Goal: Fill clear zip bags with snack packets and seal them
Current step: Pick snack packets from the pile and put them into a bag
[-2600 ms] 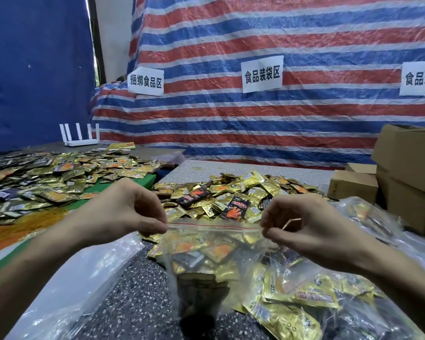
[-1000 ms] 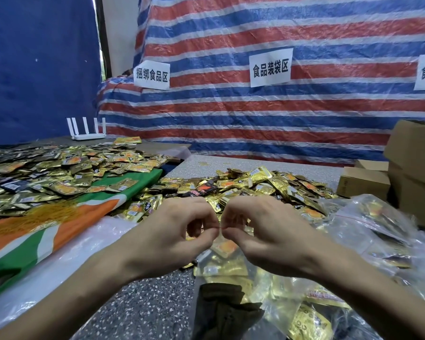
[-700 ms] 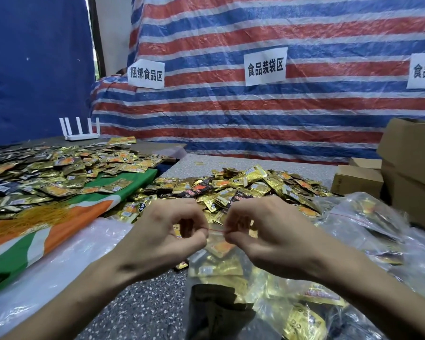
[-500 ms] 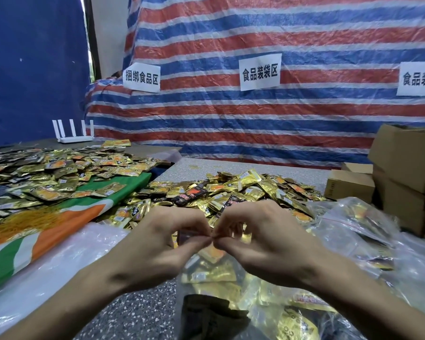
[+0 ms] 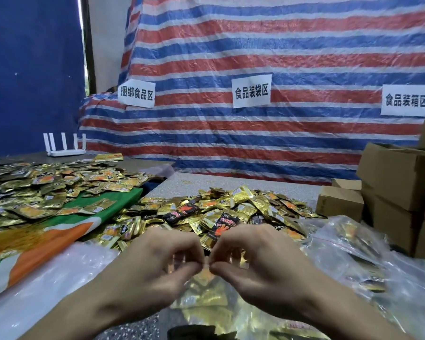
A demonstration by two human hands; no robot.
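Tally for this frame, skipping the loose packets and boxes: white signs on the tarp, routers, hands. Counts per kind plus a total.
White signs: 3
Router: 1
Hands: 2, left hand and right hand, fingers of both pinching the top of the zip bag
Total: 6

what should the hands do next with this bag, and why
The left hand and right hand pinch the top edge of the clear plastic zip bag, filled with gold foil snack packets, at its middle, fingertips almost meeting. So probably slide both pinches outward along that edge to the corners, pressing the zip shut.
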